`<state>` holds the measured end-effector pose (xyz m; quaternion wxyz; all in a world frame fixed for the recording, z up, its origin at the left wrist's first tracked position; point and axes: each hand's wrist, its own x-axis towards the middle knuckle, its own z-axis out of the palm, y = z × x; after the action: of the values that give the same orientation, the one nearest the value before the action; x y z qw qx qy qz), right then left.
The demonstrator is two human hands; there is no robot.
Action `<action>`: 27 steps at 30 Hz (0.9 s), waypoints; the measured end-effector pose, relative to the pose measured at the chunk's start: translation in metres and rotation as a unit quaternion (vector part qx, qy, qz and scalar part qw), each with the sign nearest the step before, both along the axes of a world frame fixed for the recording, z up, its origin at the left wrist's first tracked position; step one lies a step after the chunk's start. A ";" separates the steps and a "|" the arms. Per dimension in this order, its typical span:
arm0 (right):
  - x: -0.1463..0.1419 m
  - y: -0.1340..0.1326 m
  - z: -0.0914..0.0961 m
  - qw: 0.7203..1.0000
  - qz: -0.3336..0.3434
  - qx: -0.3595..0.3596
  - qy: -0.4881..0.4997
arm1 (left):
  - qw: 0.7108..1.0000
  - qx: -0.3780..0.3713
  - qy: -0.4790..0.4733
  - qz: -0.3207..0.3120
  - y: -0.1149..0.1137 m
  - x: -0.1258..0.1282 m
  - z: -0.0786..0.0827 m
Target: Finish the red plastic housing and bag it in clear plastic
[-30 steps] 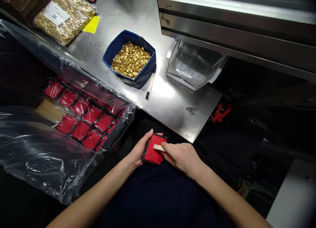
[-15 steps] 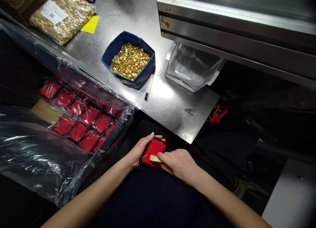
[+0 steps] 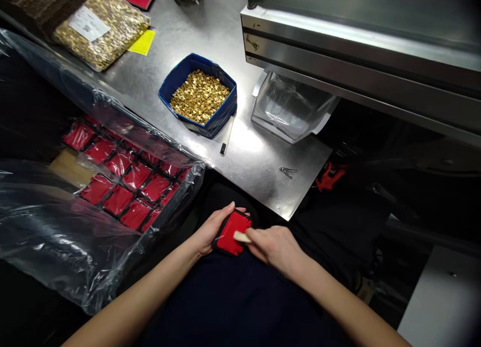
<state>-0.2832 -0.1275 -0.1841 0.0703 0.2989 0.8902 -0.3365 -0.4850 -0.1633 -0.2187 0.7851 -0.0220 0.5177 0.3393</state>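
A flat part with a red face and black rim point(image 3: 229, 231) lies in my left hand point(image 3: 212, 230), whose thumb and fingers close around its far left edge. Over my lap, my right hand point(image 3: 277, 247) pinches a pale, flat stick-like tool point(image 3: 242, 236). The visible end of that tool rests over the red face, near its right side; whether it touches I cannot tell. Small notches run along the part's right edge. My right fingertips are partly hidden behind the hand.
A plastic-lined crate point(image 3: 199, 174) of similar red parts stands at left. The metal table point(image 3: 259, 176) carries a blue bin point(image 3: 221, 121) of small brass pieces, a clear-lined tray point(image 3: 285, 106), a white-handled tool point(image 3: 226, 136), small nippers point(image 3: 287, 172) and a bag of brass pieces point(image 3: 112, 31).
My right hand and the pale tool have shifted slightly right and up across the red face. My left hand keeps its hold on the part. The camera view has tilted slightly.
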 end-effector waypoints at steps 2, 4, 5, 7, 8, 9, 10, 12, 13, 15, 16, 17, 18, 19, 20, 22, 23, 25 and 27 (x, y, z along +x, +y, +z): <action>0.000 0.000 -0.001 1.000 0.010 -0.001 0.005 | 1.000 -0.001 -0.004 0.004 0.000 0.000 -0.001; 0.000 0.001 -0.001 1.000 -0.004 0.001 0.001 | 1.000 -0.011 -0.004 0.007 0.000 0.000 -0.002; 0.000 0.001 -0.001 1.000 -0.014 0.001 -0.005 | 1.000 -0.018 -0.004 0.008 0.000 0.000 -0.002; 0.000 0.001 0.000 1.000 -0.018 0.000 -0.014 | 1.000 -0.027 -0.008 0.010 0.001 0.001 -0.001; -0.001 0.002 0.000 1.000 -0.015 -0.002 -0.016 | 0.999 -0.028 -0.012 0.011 0.002 0.001 -0.001; -0.002 0.002 0.001 1.000 -0.013 -0.002 -0.018 | 0.999 -0.029 -0.016 0.014 0.002 0.001 -0.001; -0.002 0.002 0.002 1.000 -0.016 0.000 -0.020 | 0.999 -0.031 -0.020 0.017 0.003 0.001 0.000; -0.004 0.002 0.003 0.999 -0.033 0.006 -0.023 | 0.999 -0.038 -0.023 0.022 0.003 0.002 0.001; -0.004 0.002 0.003 0.999 -0.038 0.007 -0.025 | 0.999 -0.041 -0.022 0.023 0.003 0.003 0.001; -0.004 0.001 0.004 0.999 -0.030 0.003 -0.026 | 0.999 -0.041 -0.016 0.025 0.003 0.004 0.001; -0.004 0.000 0.003 0.999 -0.020 0.000 -0.025 | 0.999 -0.038 -0.013 0.025 0.002 0.004 0.001; -0.005 0.000 0.003 1.000 -0.011 -0.003 -0.023 | 0.999 -0.034 -0.011 0.025 0.002 0.004 0.000; -0.005 -0.001 0.003 1.000 -0.007 -0.004 -0.020 | 0.999 -0.031 -0.010 0.024 0.001 0.005 0.000; -0.005 -0.001 0.003 1.000 -0.014 -0.002 -0.016 | 0.999 -0.028 -0.012 0.022 0.001 0.005 0.000; -0.004 -0.001 0.003 1.000 -0.026 0.000 -0.014 | 0.999 -0.028 -0.014 0.020 0.001 0.005 -0.001; -0.003 -0.001 0.003 0.999 -0.051 -0.001 -0.013 | 0.999 -0.030 -0.015 0.018 0.000 0.005 -0.001; -0.002 -0.001 0.003 0.998 -0.056 -0.004 -0.014 | 0.999 -0.030 -0.013 0.018 0.000 0.005 -0.002; -0.001 -0.001 0.004 0.999 -0.044 -0.014 -0.010 | 0.999 -0.029 -0.011 0.017 0.000 0.005 -0.002; -0.001 -0.001 0.005 0.999 -0.034 -0.015 -0.002 | 0.999 -0.030 -0.013 0.015 0.001 0.005 -0.002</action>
<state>-0.2845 -0.1286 -0.1792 0.0647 0.3289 0.8741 -0.3516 -0.4805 -0.1626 -0.2205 0.7856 -0.0581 0.5169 0.3352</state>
